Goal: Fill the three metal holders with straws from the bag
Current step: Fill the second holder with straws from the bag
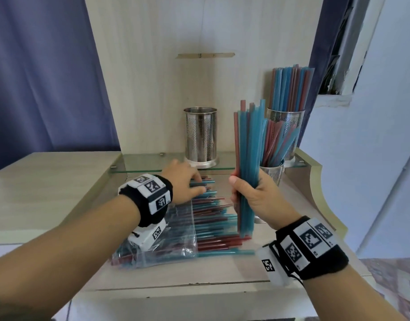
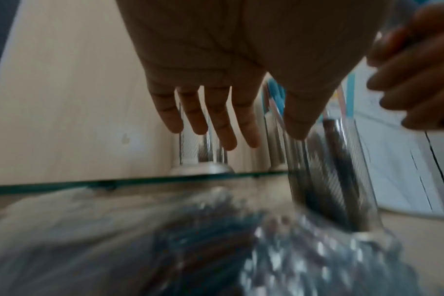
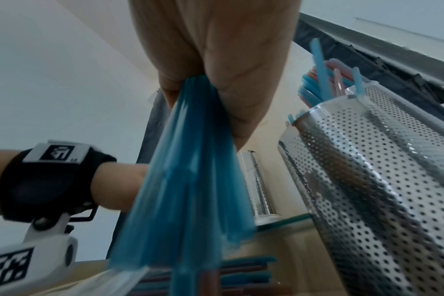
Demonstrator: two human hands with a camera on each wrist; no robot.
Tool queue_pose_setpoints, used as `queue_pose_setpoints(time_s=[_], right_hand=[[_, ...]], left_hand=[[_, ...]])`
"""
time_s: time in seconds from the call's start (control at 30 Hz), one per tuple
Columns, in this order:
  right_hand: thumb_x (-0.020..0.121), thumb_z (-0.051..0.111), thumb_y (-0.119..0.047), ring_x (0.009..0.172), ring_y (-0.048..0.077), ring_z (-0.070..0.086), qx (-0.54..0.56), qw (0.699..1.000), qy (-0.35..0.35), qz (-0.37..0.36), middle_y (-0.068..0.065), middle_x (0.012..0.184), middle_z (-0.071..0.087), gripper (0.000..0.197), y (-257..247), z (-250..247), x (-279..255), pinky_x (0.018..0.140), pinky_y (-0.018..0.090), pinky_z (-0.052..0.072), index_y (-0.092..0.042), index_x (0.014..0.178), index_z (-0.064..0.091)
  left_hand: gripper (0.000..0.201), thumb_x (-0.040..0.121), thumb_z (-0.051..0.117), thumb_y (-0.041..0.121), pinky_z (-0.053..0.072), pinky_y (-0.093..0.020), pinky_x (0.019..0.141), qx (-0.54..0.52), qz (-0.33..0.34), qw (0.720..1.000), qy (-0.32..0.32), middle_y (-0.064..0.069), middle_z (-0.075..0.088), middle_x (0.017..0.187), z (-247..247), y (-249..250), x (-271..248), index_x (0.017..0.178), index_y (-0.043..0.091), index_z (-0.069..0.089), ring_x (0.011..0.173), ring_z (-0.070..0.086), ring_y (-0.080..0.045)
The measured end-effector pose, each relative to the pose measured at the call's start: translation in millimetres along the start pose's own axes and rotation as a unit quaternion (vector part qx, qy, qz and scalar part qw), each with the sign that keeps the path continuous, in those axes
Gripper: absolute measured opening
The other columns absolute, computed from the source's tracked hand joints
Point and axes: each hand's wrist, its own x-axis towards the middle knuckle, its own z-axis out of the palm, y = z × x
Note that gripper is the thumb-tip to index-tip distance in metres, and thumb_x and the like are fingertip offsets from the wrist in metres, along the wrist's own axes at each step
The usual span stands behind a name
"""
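Observation:
My right hand [image 1: 245, 188] grips an upright bundle of blue and red straws [image 1: 248, 144] above the clear bag [image 1: 167, 232], which lies on the wooden top with many straws spilling out of its right end. My left hand [image 1: 194, 181] reaches over those loose straws [image 1: 213, 218] with straight fingers, its fingertips touching them. One perforated metal holder [image 1: 200, 135] stands empty on the glass shelf. Another holder [image 1: 285, 126] at the back right is packed with straws. The nearest holder [image 1: 272, 172], just right of the bundle, holds several leaning straws. The right wrist view shows the bundle [image 3: 190, 180] beside this holder [image 3: 368, 180].
A glass shelf [image 1: 148, 163] runs along the back, against a pale wooden panel [image 1: 153, 77]. Blue curtains [image 1: 48, 77] hang on the left and at the far right. The wooden top's curved edge [image 1: 320, 195] lies close to the right of the holders.

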Motion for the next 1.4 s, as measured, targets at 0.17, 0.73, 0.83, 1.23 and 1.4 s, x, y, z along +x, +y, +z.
queue_pose_setpoints(time_s=[0.17, 0.73, 0.83, 1.23, 1.4], right_hand=[[0.097, 0.056, -0.008, 0.055, 0.018, 0.056, 0.000, 1.000, 0.016, 0.026, 0.003, 0.062, 0.055, 0.006, 13.0, -7.7, 3.5, 0.058, 0.038, 0.050, -0.006, 0.092, 0.054], [0.095, 0.059, -0.012, 0.061, 0.016, 0.058, 0.007, 0.998, 0.049, 0.047, 0.006, 0.070, 0.055, 0.007, 20.2, -30.8, -1.9, 0.061, 0.027, 0.052, -0.008, 0.091, 0.054], [0.095, 0.059, -0.012, 0.063, 0.020, 0.057, 0.011, 0.998, 0.053, 0.044, 0.007, 0.070, 0.054, 0.008, 17.6, -31.8, -3.9, 0.061, 0.028, 0.052, -0.009, 0.089, 0.055], [0.095, 0.060, -0.014, 0.062, 0.021, 0.057, -0.003, 0.997, 0.073, 0.027, -0.003, 0.061, 0.057, 0.008, 19.1, -36.2, -11.5, 0.060, 0.024, 0.051, -0.010, 0.090, 0.055], [0.093, 0.063, -0.016, 0.054, 0.013, 0.055, -0.023, 0.997, 0.071, 0.015, -0.004, 0.056, 0.055, 0.011, 17.2, -33.6, -14.4, 0.054, 0.019, 0.048, -0.007, 0.093, 0.057]], left_hand=[[0.055, 0.087, 0.055, 0.060, 0.036, -0.040, 0.101, 0.087, 0.001, 0.991, -0.099, 0.002, 0.054, 0.130, 31.5, 6.7, 8.5, 0.131, 0.028, 0.054, 0.123, 0.036, -0.026], [0.045, 0.091, 0.053, 0.054, 0.031, -0.046, 0.105, 0.089, -0.053, 0.987, -0.122, -0.002, 0.056, 0.127, 50.7, 10.0, 21.3, 0.126, 0.025, 0.054, 0.124, 0.043, -0.027], [0.032, 0.094, 0.050, 0.048, 0.031, -0.045, 0.101, 0.093, -0.045, 0.988, -0.112, 0.000, 0.060, 0.118, 49.2, 10.4, 21.7, 0.116, 0.024, 0.056, 0.118, 0.047, -0.026], [0.017, 0.101, 0.045, 0.030, 0.038, -0.033, 0.064, -0.110, 0.068, 0.989, 0.068, 0.000, 0.052, 0.075, 17.7, 31.1, 27.9, 0.102, 0.016, 0.036, 0.061, 0.050, -0.019], [0.026, 0.096, 0.050, 0.041, 0.045, -0.024, 0.058, -0.296, 0.097, 0.921, 0.233, 0.001, 0.053, 0.073, -29.8, 52.3, 23.6, 0.095, 0.015, 0.049, 0.061, 0.051, -0.013]])
